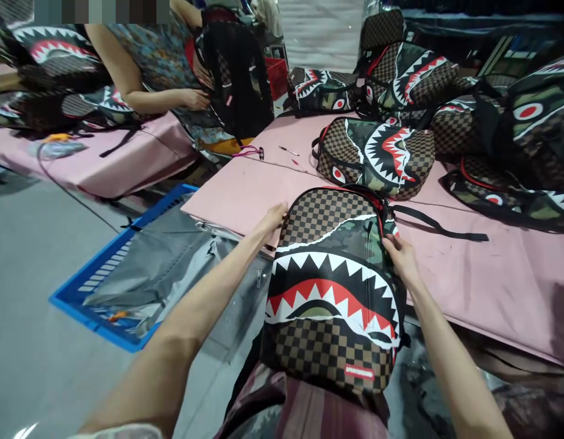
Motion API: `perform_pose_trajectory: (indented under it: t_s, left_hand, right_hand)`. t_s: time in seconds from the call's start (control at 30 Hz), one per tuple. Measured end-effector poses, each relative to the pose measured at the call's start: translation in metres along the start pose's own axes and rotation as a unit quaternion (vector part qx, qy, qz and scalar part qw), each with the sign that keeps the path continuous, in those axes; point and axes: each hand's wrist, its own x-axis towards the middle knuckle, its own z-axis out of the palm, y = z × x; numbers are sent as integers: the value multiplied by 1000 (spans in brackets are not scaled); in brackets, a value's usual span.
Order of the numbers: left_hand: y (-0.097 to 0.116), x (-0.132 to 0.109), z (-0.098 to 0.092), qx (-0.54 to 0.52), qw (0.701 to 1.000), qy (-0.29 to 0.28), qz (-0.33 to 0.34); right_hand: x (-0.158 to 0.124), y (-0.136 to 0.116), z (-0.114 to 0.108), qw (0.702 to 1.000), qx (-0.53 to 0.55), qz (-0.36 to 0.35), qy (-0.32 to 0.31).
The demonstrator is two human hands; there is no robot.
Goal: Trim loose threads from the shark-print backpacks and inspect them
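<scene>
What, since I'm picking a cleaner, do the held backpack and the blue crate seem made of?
Held backpack: probably coated fabric or faux leather, low sheen; its printed face looks smooth, without visible weave. Blue crate: likely moulded plastic, semi-gloss, given its uniform colour and slotted wall.

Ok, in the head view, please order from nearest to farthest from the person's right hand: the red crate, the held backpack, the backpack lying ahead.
1. Held backpack: touching the right hand, on its left.
2. Backpack lying ahead: on the pink table, just beyond the hand.
3. Red crate: far ahead, to the left.
</scene>
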Motion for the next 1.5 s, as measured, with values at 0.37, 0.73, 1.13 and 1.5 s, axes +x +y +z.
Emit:
perform_pose_trajectory:
  t_s: [0.37,0.73,1.13,1.5]
  left_hand:
    - [10,-59,-42,-237,956,-132,108]
    - [-69,-145,-52,110,911,-268,295]
    - [-15,-112,-49,204,886,-335,246]
    - [7,-68,73,387,760,-472,223]
  right_hand:
    - [-65,-60,-35,989,134,-66,2]
    - [-183,11,-69,975,-97,-124,-157]
    - [-173,19,-66,970,-86,-145,-177]
    - [-170,-31,-88,924,-160,-156,-310]
